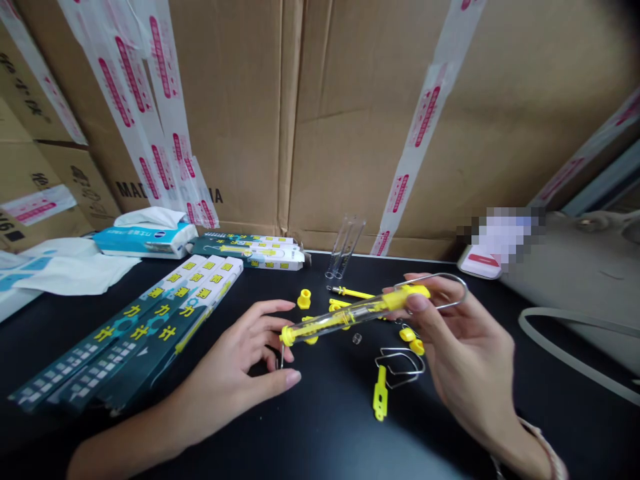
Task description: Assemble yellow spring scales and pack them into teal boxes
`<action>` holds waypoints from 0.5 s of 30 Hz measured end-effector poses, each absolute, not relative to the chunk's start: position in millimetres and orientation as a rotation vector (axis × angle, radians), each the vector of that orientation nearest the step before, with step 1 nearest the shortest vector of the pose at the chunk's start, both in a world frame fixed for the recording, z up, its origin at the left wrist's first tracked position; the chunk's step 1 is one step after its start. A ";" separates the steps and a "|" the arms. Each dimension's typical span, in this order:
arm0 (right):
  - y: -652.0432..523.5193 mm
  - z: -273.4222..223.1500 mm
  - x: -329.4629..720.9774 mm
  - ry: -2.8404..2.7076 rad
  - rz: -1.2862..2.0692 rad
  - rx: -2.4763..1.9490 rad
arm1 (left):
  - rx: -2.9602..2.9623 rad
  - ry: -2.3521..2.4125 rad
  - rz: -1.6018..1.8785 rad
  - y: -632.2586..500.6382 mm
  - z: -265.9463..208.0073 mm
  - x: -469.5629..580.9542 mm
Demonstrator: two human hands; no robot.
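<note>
A clear-tubed spring scale (330, 323) with yellow end caps is held slightly tilted above the black table. My right hand (450, 347) pinches its yellow top cap, and the wire loop handle (460, 293) sticks out past the fingers. At the lower end, a metal hook (283, 353) hangs by my left hand (250, 360), whose thumb and fingers are apart around it. Whether the left fingers touch the hook is hard to tell. Beneath lie a yellow strip part (381, 397), wire loops (403, 367), a yellow cap (304, 299) and a small spring (357, 339).
Long printed boxes (145, 320) lie at left, with more boxes (250, 252) behind. Two clear tubes (345, 247) stand near the cardboard wall (340, 133). A tissue pack (145, 237) sits at back left. A grey bag (585, 280) with a strap (565, 340) lies at right.
</note>
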State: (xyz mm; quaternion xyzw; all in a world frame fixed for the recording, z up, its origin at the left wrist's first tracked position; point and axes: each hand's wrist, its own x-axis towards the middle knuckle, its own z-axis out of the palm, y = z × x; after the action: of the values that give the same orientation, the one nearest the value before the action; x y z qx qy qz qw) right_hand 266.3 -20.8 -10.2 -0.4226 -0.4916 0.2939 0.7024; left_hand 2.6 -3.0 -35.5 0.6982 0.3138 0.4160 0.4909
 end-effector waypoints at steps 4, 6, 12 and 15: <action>-15.3 -9.6 268.1 -1.032 0.751 -0.905 | 1.503 0.745 0.930 -1.1 -35.4 2.3; -12.5 -9.0 268.5 -0.994 0.798 -0.887 | 1.418 0.799 0.885 -0.6 -31.9 2.3; -8.3 -6.0 269.4 -0.837 0.951 -0.883 | 1.286 0.827 0.822 0.8 -20.1 3.8; -7.2 -5.4 268.9 -0.754 1.043 -0.914 | 1.270 0.811 0.829 2.5 -18.1 5.3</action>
State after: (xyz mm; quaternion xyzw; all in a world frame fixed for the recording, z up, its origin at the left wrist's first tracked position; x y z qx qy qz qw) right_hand 268.9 -7.2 -5.4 -0.4109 -0.3389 0.4690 0.7045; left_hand 5.3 2.5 -18.1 0.5595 0.3572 0.3654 0.6526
